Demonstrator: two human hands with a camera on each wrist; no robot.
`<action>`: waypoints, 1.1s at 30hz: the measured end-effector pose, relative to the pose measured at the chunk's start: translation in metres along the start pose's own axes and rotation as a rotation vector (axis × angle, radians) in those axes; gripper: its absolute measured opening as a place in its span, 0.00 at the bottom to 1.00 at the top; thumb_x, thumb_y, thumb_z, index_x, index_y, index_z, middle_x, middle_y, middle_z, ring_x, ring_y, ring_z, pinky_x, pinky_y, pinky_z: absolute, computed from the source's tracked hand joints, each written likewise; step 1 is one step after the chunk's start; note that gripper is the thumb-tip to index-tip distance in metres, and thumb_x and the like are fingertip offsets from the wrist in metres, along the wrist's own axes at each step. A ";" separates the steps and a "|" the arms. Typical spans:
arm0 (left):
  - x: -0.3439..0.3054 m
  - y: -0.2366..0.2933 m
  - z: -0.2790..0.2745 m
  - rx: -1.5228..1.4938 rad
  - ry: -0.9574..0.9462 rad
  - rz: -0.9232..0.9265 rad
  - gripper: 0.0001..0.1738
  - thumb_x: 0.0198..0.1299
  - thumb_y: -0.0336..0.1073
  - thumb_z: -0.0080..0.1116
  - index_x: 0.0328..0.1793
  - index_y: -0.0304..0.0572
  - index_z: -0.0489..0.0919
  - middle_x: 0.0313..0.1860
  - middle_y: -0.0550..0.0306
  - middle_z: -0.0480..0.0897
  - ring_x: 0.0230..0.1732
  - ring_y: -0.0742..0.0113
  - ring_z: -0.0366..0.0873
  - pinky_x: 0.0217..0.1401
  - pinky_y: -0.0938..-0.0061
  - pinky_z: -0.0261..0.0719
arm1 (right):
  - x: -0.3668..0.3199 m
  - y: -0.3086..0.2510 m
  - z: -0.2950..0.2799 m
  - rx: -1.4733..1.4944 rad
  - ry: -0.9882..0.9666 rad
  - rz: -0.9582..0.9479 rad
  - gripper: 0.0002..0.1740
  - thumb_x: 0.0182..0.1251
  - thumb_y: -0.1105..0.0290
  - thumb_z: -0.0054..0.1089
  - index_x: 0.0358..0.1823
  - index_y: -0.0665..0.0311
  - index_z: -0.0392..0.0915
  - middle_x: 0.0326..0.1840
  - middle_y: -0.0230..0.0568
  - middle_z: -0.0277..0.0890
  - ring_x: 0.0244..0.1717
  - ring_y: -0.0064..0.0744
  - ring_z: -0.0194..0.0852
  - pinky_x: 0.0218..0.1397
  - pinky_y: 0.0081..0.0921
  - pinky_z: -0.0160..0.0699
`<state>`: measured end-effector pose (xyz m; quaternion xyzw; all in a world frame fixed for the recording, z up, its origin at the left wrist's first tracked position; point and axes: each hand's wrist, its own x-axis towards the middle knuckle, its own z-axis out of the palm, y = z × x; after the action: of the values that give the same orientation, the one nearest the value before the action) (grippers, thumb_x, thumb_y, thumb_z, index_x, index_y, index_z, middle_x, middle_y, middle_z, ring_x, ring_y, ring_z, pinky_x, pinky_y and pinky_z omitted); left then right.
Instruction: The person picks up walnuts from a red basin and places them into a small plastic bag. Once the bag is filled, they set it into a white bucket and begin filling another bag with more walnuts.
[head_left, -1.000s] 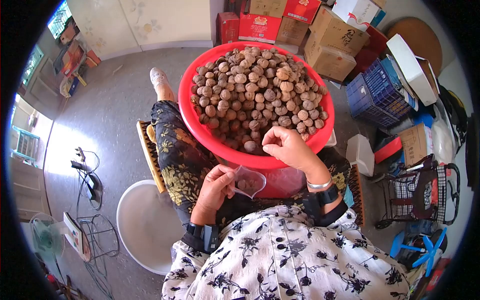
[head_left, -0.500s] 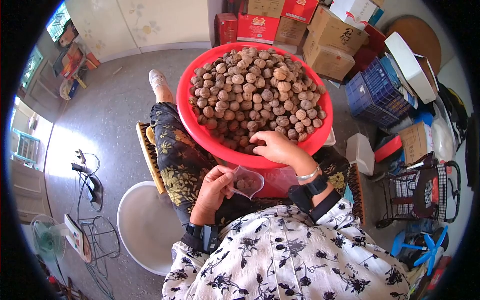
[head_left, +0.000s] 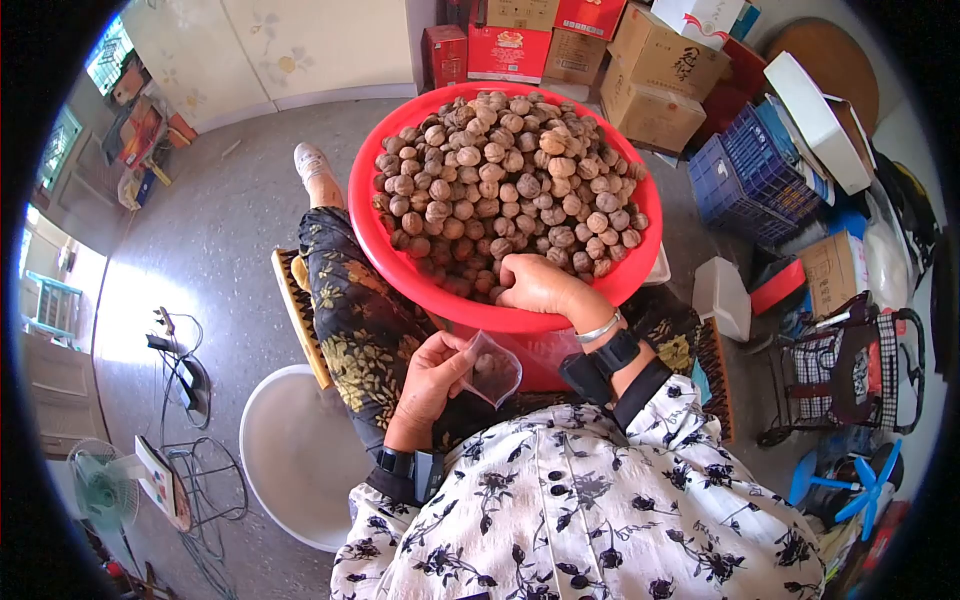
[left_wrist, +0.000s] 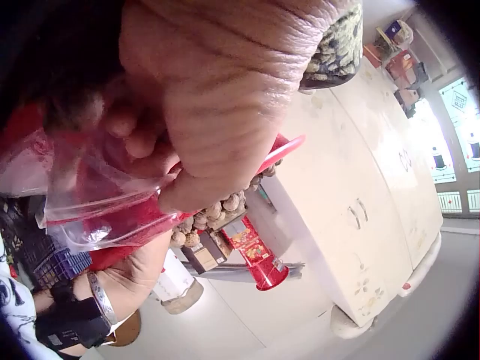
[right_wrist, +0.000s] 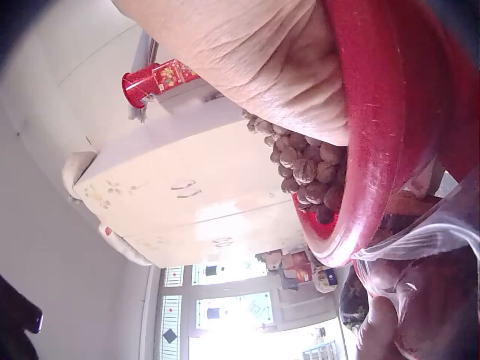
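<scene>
A wide red basin (head_left: 372, 250) is heaped with walnuts (head_left: 500, 180) in front of the person's lap. My left hand (head_left: 432, 378) pinches the edge of a small clear plastic bag (head_left: 497, 375), its mouth spread open and brownish lumps showing through the film. In the left wrist view the thumb and fingers hold the bag's thin film (left_wrist: 105, 202). My right hand (head_left: 545, 287) reaches over the near rim of the basin into the walnuts, its fingertips hidden. The right wrist view shows the right hand's wrist (right_wrist: 262, 67) close along the rim, above the walnuts (right_wrist: 307, 169).
A large white tub (head_left: 300, 460) stands on the floor at the left, near a fan (head_left: 100, 485) and loose cables. Cardboard boxes (head_left: 665, 60) are stacked behind the basin. Blue crates (head_left: 750, 175) and a checked cart (head_left: 850, 370) stand at the right.
My right hand has moved left along the near rim and lower into the walnuts, its fingertips going out of sight. My left hand keeps hold of the bag in nearly the same place.
</scene>
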<state>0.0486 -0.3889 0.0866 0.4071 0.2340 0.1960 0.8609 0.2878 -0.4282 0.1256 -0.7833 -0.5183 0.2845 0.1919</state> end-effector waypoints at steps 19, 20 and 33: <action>-0.003 0.007 0.012 0.037 0.114 0.025 0.05 0.67 0.34 0.59 0.41 0.42 0.76 0.21 0.67 0.74 0.15 0.81 0.66 0.16 0.85 0.60 | -0.086 -0.045 -0.015 0.422 0.055 -0.335 0.14 0.59 0.76 0.67 0.46 0.64 0.78 0.37 0.28 0.73 0.31 0.16 0.69 0.36 0.17 0.73; -0.003 0.006 0.011 0.017 0.126 0.014 0.05 0.67 0.34 0.59 0.40 0.43 0.76 0.20 0.67 0.74 0.15 0.81 0.65 0.16 0.85 0.60 | -0.085 -0.042 -0.014 0.419 0.074 -0.318 0.11 0.62 0.76 0.66 0.46 0.65 0.78 0.36 0.28 0.74 0.32 0.15 0.70 0.36 0.17 0.73; -0.002 0.002 0.003 0.004 0.037 -0.003 0.04 0.69 0.33 0.57 0.39 0.46 0.75 0.19 0.68 0.72 0.14 0.81 0.63 0.16 0.83 0.56 | -0.052 -0.007 -0.011 0.460 0.263 -0.136 0.08 0.62 0.74 0.64 0.41 0.68 0.77 0.30 0.36 0.80 0.29 0.23 0.76 0.37 0.23 0.77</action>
<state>0.0488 -0.3907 0.0899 0.4046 0.2508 0.2020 0.8559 0.2742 -0.4740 0.1505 -0.7126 -0.4623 0.2771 0.4491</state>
